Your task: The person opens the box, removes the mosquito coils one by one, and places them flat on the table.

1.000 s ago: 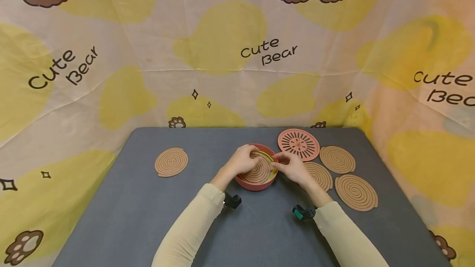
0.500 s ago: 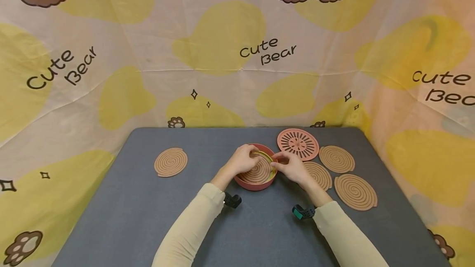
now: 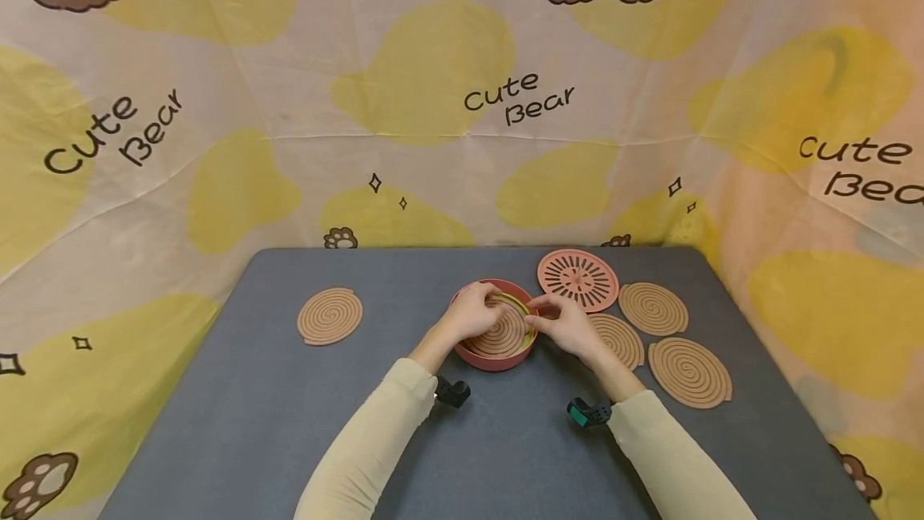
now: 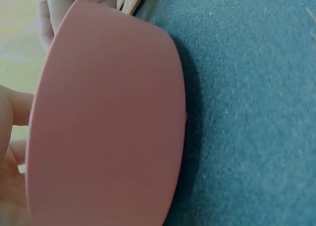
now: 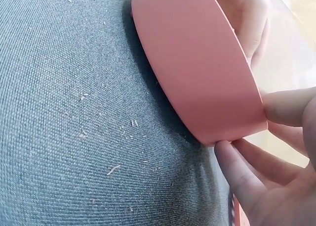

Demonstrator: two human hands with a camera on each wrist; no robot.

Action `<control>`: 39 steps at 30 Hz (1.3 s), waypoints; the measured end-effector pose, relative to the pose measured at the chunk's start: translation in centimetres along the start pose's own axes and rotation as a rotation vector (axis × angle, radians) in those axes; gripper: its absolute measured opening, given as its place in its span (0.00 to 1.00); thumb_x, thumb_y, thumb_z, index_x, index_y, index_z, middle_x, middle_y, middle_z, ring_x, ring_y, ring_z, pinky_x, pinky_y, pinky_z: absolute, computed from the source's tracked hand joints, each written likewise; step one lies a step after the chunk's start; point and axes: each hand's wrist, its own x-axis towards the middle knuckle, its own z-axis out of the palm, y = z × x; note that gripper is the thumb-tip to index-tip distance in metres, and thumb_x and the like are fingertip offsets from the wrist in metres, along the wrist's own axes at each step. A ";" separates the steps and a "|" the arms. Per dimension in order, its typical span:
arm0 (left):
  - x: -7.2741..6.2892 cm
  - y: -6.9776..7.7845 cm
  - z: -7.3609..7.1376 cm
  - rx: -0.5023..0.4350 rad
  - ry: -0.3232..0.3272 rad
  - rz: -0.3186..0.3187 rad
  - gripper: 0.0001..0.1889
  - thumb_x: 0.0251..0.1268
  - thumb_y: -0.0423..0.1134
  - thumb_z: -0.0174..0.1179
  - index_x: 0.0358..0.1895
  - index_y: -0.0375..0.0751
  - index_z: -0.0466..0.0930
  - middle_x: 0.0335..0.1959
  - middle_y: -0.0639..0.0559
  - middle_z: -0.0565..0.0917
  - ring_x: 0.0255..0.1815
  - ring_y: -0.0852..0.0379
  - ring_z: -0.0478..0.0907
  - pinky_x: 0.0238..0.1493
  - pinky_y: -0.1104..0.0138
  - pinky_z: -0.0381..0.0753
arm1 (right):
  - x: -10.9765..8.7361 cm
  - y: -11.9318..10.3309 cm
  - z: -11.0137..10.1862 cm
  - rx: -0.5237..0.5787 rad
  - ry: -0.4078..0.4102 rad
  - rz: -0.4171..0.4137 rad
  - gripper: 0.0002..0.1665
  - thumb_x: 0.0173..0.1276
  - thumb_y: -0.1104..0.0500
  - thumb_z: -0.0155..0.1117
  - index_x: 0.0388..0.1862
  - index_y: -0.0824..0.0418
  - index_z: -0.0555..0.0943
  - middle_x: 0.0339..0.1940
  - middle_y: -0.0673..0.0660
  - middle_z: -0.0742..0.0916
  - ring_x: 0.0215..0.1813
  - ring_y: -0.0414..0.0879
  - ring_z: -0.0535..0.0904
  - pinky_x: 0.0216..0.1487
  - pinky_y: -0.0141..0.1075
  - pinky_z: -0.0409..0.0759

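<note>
A round pink mosquito coil box (image 3: 494, 363) stands uncovered on the table, with a tan mosquito coil (image 3: 501, 339) inside it. Yellow-green lining shows along its inner far right wall. From the left, my left hand (image 3: 472, 311) reaches over the rim, thumb and fingers bent down at the coil; I cannot tell whether they grip it. My right hand (image 3: 566, 323) pinches the box's right rim. In the right wrist view, its thumb and fingers (image 5: 234, 169) close on the pink wall's edge. The left wrist view is mostly filled by the box's outer wall (image 4: 108, 107).
The slotted pink lid (image 3: 577, 283) lies behind my right hand. To the right are flat mosquito coils: one upper coil (image 3: 653, 309), one lower coil (image 3: 690, 373) and one partly hidden coil (image 3: 621, 343). Another coil (image 3: 330, 317) lies left on the grey table (image 3: 390, 279).
The whole head view has shifted very slightly. Both hands, the box and the coils keep the same places relative to each other.
</note>
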 end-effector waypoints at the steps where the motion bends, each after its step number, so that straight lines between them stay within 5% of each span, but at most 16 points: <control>1: 0.0 0.0 0.0 0.000 0.003 -0.005 0.18 0.72 0.44 0.62 0.58 0.38 0.83 0.54 0.44 0.83 0.58 0.47 0.77 0.60 0.52 0.75 | 0.0 0.0 0.0 0.001 0.001 0.000 0.18 0.71 0.60 0.69 0.57 0.65 0.83 0.54 0.62 0.86 0.54 0.55 0.83 0.51 0.46 0.81; 24: -0.3 0.9 -0.8 -0.013 0.063 0.056 0.17 0.68 0.36 0.65 0.59 0.40 0.83 0.58 0.43 0.81 0.64 0.42 0.71 0.65 0.48 0.69 | 0.2 0.1 -0.3 -0.003 -0.007 -0.009 0.16 0.71 0.59 0.70 0.55 0.62 0.85 0.53 0.60 0.87 0.52 0.53 0.83 0.50 0.44 0.81; 39: -0.6 0.1 -1.1 -0.150 0.062 0.015 0.15 0.67 0.34 0.67 0.55 0.41 0.85 0.58 0.43 0.81 0.64 0.45 0.75 0.65 0.51 0.73 | 0.0 0.4 -0.1 0.007 -0.012 0.013 0.17 0.71 0.57 0.70 0.55 0.61 0.84 0.54 0.60 0.87 0.55 0.54 0.83 0.52 0.46 0.81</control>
